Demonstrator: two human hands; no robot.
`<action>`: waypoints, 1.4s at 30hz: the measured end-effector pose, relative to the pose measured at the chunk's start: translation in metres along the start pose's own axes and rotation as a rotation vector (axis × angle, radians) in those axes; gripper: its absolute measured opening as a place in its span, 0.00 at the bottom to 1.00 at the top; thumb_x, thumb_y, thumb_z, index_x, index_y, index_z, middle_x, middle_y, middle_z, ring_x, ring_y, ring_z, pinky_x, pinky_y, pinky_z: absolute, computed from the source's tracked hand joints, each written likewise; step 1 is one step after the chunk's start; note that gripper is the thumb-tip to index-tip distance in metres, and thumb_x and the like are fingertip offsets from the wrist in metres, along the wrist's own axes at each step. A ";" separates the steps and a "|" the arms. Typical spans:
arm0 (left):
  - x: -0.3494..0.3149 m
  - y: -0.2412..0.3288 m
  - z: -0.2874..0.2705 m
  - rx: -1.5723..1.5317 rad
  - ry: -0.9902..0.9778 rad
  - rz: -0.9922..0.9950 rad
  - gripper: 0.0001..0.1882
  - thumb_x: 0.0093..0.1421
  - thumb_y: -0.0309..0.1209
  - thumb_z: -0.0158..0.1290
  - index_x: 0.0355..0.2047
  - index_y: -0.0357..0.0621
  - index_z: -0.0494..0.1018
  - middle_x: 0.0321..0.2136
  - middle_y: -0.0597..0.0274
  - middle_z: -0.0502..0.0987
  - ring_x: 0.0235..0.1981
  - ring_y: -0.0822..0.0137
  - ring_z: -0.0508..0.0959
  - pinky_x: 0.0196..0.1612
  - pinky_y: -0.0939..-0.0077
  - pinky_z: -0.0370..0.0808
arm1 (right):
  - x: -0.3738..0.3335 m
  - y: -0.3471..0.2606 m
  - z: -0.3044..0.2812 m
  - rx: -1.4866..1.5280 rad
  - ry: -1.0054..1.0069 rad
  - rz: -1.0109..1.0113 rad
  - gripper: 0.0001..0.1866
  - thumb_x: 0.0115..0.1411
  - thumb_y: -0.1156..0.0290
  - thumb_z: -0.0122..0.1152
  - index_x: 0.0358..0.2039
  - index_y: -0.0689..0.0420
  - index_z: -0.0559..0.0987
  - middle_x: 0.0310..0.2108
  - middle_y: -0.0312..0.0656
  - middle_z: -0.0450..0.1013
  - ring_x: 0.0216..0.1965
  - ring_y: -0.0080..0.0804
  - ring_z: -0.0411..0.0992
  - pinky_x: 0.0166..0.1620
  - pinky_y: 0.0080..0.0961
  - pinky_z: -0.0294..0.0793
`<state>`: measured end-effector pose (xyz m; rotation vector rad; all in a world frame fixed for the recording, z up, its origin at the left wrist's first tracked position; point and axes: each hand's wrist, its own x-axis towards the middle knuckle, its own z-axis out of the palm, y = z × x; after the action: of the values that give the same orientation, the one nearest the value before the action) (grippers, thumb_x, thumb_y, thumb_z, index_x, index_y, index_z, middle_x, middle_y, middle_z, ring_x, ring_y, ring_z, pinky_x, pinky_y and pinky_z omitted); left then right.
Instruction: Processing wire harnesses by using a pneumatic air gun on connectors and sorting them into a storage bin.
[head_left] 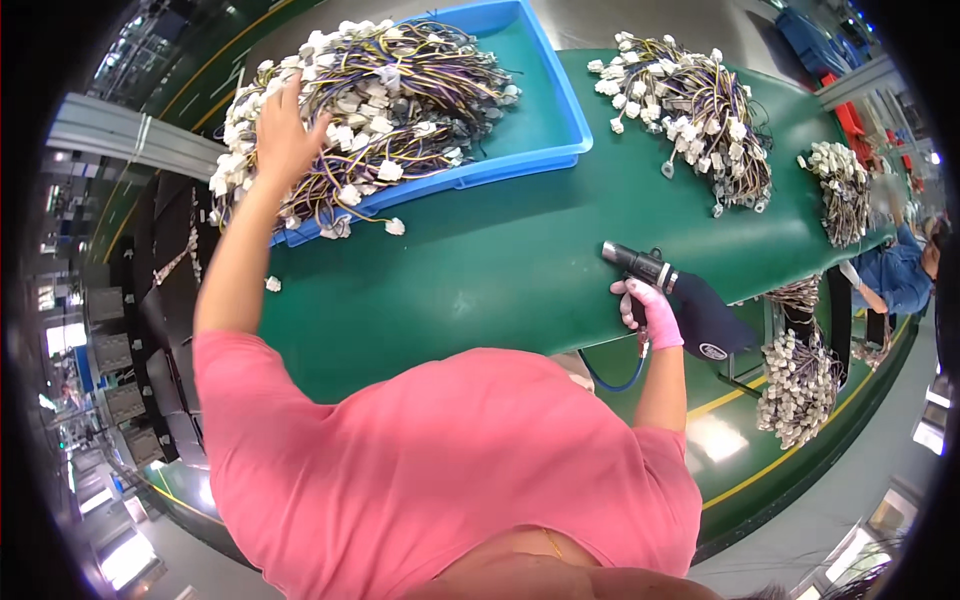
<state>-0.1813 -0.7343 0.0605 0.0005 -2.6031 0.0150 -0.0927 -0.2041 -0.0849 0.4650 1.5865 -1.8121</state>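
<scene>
My bare left hand (pixel 285 135) reaches to the left edge of a heap of wire harnesses (pixel 400 80) with white connectors. Its fingers are spread and lie over the connectors, with no harness visibly gripped. The heap fills much of a blue tray (pixel 530 155) and spills over its left and near sides. In a pink glove, my right hand (pixel 648 308) is closed round a black air vacuum gun (pixel 632 262) with a metal nozzle pointing left. A dark cloth bag (pixel 708 315) hangs from the gun's rear, and a blue air hose (pixel 625 385) runs below my hand.
The green tabletop (pixel 450 270) also bears a second harness bundle (pixel 700 120) at the right and a smaller bundle (pixel 840 190) beyond it. More harnesses (pixel 800 390) hang below the table's right side. A co-worker in blue (pixel 895 270) is at the far right.
</scene>
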 end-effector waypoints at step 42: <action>0.056 -0.031 -0.038 0.282 -0.025 -0.077 0.08 0.58 0.31 0.41 0.36 0.48 0.68 0.33 0.53 0.75 0.34 0.49 0.75 0.34 0.59 0.71 | -0.004 -0.002 -0.006 0.011 -0.067 0.066 0.16 0.54 0.59 0.54 0.30 0.60 0.74 0.14 0.32 0.66 0.13 0.18 0.63 0.14 0.13 0.57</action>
<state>-0.2098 -0.7644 0.1221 0.2030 -2.6017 0.3563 -0.0922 -0.1969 -0.0819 0.4521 1.4998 -1.7687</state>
